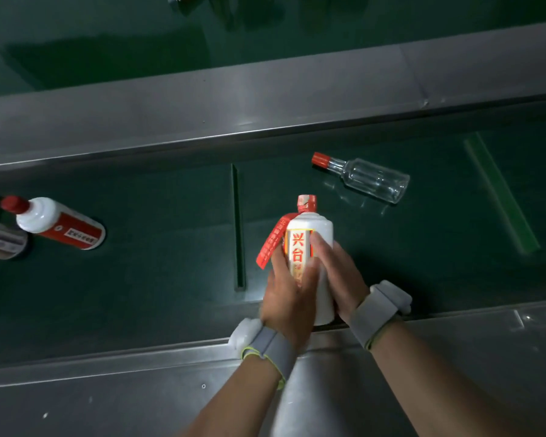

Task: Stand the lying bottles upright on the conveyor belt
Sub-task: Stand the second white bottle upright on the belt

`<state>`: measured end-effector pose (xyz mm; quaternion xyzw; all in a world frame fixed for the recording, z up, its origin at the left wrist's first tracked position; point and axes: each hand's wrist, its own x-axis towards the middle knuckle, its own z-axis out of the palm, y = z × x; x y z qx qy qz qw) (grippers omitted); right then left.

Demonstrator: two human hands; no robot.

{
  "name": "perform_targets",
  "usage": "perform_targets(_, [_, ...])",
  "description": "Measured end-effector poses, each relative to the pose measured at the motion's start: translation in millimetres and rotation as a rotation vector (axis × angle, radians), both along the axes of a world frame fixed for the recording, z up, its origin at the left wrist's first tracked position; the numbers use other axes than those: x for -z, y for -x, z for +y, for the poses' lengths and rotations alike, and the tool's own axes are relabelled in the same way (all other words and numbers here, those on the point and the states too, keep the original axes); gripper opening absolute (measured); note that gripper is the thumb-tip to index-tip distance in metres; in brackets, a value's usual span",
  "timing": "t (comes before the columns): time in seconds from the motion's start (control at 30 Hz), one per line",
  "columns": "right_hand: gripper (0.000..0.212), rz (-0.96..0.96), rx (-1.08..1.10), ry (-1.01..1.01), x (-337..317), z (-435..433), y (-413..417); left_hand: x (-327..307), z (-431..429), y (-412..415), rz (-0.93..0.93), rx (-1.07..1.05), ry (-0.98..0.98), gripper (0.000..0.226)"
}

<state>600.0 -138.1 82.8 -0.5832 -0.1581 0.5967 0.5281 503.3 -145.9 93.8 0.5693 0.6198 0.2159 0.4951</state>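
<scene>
A white ceramic bottle (312, 228) with a red cap, a red ribbon and a red-lettered label is at the near edge of the dark green conveyor belt (158, 247). Both hands wrap its body: my left hand (289, 298) from the left, my right hand (338, 272) from the right. Its neck points away from me. A clear glass bottle (366, 177) with a red cap lies on its side farther back to the right. At the left stands a white bottle with a red label (59, 223), seen from above and leaning in the wide-angle view.
Steel side rails run along the belt, one far (265, 99) and one near (108, 373). A raised green cleat (238, 228) crosses the belt left of my hands; another (501, 193) lies to the right. A grey-labelled object (0, 242) sits at the left frame edge.
</scene>
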Motion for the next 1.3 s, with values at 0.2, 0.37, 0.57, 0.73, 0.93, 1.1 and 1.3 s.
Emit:
perform_targets(0.2, [0.065, 0.228, 0.005, 0.016, -8, 1, -13, 3, 4, 12, -0.148, -0.021, -0.073, 0.055])
perform_targets(0.37, [0.081, 0.299, 0.009, -0.005, -7, 0, -11, 5, 3, 10, -0.359, -0.200, 0.074, 0.038])
perform_targets(0.57, [0.080, 0.291, -0.014, -0.063, 0, 4, -6, 9, 16, 14, -0.494, 0.005, 0.081, 0.053])
perform_targets(0.73, [0.084, 0.094, -0.210, -0.212, 4, 21, -13, 21, 44, 27, -0.444, 0.208, 0.013, 0.092])
perform_targets(0.93, [0.071, -0.530, -0.451, -0.090, 3, 49, -16, 34, 73, 34, -0.102, 0.135, -0.116, 0.089])
perform_targets(1.1, [0.055, -0.814, -0.457, -0.099, 2, 68, 3, 45, 95, 39, 0.015, 0.161, -0.218, 0.073])
perform_targets(1.3, [0.067, -0.810, -0.523, -0.126, 23, 100, 13, 58, 123, 45, 0.172, 0.223, -0.297, 0.083])
